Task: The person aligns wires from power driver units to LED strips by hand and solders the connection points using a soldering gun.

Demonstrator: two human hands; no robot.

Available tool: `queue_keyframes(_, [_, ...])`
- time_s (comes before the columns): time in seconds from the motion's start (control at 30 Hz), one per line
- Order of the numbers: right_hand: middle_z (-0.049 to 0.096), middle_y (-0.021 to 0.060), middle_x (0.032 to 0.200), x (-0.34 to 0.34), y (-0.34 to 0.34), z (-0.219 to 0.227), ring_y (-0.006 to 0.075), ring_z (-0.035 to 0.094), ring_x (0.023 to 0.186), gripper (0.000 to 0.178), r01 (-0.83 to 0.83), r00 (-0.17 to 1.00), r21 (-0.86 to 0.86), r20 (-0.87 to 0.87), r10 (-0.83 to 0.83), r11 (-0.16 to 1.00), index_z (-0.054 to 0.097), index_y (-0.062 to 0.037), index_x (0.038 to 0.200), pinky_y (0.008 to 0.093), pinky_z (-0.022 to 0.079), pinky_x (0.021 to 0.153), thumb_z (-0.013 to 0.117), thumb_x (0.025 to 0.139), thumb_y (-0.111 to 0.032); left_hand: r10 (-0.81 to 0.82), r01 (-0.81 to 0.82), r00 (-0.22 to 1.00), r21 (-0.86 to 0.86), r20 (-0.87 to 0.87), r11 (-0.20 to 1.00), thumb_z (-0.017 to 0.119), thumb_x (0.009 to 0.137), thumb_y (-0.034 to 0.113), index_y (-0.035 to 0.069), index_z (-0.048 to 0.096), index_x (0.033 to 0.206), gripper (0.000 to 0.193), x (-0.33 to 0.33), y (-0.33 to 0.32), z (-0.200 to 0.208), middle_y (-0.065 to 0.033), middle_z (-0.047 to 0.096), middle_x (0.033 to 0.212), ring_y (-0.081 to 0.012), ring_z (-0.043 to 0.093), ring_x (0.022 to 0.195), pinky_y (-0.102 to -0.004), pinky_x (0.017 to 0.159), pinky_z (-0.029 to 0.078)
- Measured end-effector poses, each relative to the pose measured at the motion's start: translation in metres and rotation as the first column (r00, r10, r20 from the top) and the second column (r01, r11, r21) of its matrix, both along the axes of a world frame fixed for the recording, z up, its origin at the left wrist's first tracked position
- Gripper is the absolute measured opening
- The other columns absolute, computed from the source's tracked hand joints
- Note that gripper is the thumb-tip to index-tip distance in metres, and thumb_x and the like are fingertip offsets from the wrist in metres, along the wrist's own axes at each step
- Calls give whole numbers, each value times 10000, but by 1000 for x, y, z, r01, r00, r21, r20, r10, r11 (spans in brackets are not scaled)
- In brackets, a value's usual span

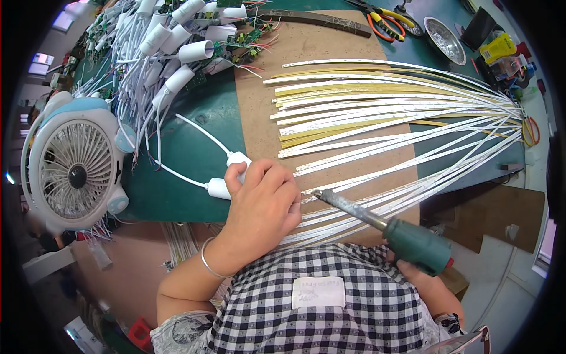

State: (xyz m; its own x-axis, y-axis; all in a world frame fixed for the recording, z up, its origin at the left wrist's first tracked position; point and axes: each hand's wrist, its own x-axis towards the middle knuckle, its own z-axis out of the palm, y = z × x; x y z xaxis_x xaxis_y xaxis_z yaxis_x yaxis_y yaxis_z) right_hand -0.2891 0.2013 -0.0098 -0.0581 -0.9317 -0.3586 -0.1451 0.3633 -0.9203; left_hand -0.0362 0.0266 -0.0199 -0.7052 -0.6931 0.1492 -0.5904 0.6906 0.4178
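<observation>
We see the left hand (265, 197) grasping a white tube (237, 159) and the right hand (414, 275) gripping a soldering iron (380, 222) over white strips (318, 125).

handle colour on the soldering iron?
The handle is dark green, with a small red part at its rear end; the head view shows it best.

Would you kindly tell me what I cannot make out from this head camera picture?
All in the head view:
Left hand: its fingertips and exact grip, hidden behind its own back and knuckles.
Right hand: mostly hidden behind the soldering iron.
The iron's tip: too small to tell whether it touches a white strip.
Metal bowl: contents too small to identify.
Lower-right object: cut off by the lower edge.
</observation>
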Motion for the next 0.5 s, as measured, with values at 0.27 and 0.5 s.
queue_keyframes(0.27, [662, 112, 969, -2, -8, 8, 301, 636, 880, 228, -336, 872, -176, -430, 234, 925, 663, -64, 983, 378, 489, 800, 659, 770, -146, -6, 6, 1000, 10, 13, 1000, 686, 646, 99, 111, 595, 753, 142, -1, -1, 2, -12, 560, 967, -231, 484, 1034, -499, 900, 275])
queue_keyframes(0.5, [666, 118, 966, 2, -10, 11, 307, 639, 880, 231, -304, 870, -177, -452, 197, 936, 672, -67, 974, 387, 504, 804, 670, 753, -139, -5, 4, 1000, 24, 22, 1000, 684, 648, 103, 111, 596, 746, 132, -1, -1, 2, -12, 555, 973, -232, 476, 1044, -501, 906, 274])
